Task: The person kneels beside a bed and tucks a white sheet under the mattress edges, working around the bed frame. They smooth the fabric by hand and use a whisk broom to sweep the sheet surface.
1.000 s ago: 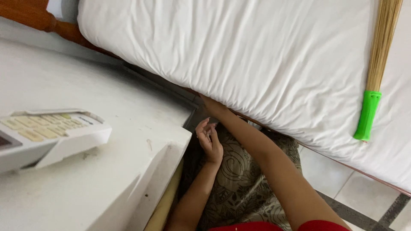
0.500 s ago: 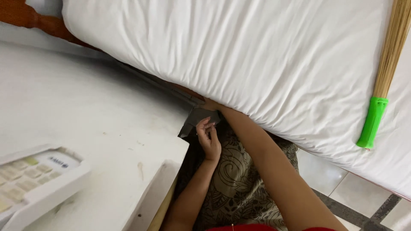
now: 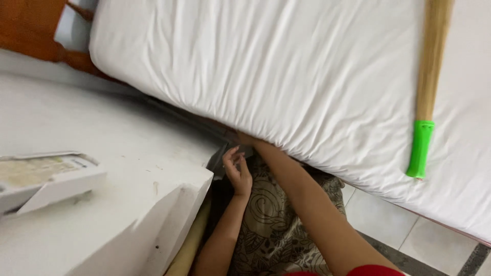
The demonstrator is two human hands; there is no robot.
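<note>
My right hand (image 3: 245, 139) is pushed under the edge of the white-sheeted mattress (image 3: 286, 66); only its wrist and heel show, the fingers are hidden. My left hand (image 3: 236, 171) hovers just below it, in the narrow gap between the mattress and the white table corner (image 3: 197, 179). Its fingers are half curled and apart, with nothing seen in them, close to a grey surface (image 3: 219, 158) in the gap. Both forearms rise from the bottom over a brown patterned cloth (image 3: 271, 214) on my lap.
A straw broom with a green handle (image 3: 420, 148) lies on the mattress at the right. A white remote control (image 3: 46, 176) rests on the table at the left. The wooden bed frame (image 3: 36, 30) shows top left, tiled floor (image 3: 404, 225) bottom right.
The view has swung, so the remote and broom sit differently in frame. My left hand has dropped slightly and shifted left; my right hand stays under the mattress edge.
</note>
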